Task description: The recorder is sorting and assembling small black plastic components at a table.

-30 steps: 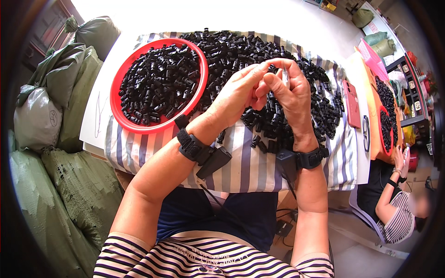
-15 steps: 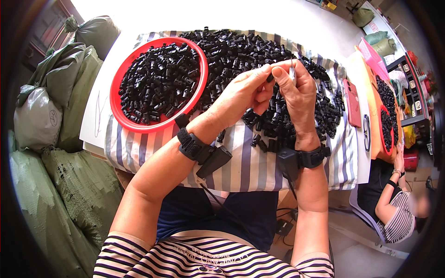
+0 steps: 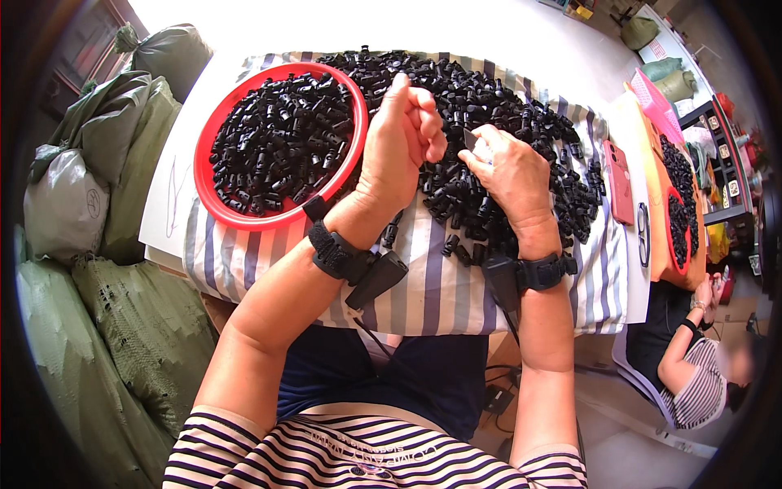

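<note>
My left hand (image 3: 397, 143) is raised beside the right rim of a red round basin (image 3: 200, 175). Its thumb points up, apart from loosely curled fingers, and no piece shows in it. Small black ribbed cylindrical pieces (image 3: 281, 143) fill the basin. More of the same black pieces (image 3: 489, 102) lie heaped on a striped cloth (image 3: 407, 285). Over this heap, my right hand (image 3: 515, 175) is closed on a small pointed blade (image 3: 470, 139), whose tip sticks out past the fingers; the rest of it is hidden. Both wrists wear black straps with boxy devices.
A red phone (image 3: 619, 183) and glasses (image 3: 643, 234) lie at the table's right edge. Stuffed green sacks (image 3: 138, 326) stand at the left. At far right, another person (image 3: 692, 359) sits by an orange-topped table with a pink basket (image 3: 656, 102) and black pieces.
My hands were together over the heap, with a black piece at the fingertips. Now they are apart: the left moved left to the basin, and the right turned palm down, slightly lower.
</note>
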Demonstrator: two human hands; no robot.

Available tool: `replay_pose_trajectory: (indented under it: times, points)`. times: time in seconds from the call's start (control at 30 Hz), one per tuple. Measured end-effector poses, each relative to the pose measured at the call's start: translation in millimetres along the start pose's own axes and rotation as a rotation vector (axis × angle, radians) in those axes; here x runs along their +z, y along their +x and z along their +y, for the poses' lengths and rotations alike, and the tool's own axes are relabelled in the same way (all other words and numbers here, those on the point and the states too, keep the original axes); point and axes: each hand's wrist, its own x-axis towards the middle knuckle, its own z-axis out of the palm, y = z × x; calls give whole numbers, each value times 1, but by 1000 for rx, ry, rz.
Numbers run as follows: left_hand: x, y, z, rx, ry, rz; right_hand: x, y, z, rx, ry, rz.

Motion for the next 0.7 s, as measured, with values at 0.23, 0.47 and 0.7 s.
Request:
replay_pose_trajectory:
  times: [0.23, 0.47, 0.7]
  points:
    - [-2, -1, -7, -55, 139, 0, -13, 5, -14, 159, 428, 37]
    - [4, -7, -10, -218, 241, -212, -19, 3, -25, 175, 1198, 49]
    - [5, -10, -9, -187, 314, -237, -17, 4, -22, 149, 1036, 40]
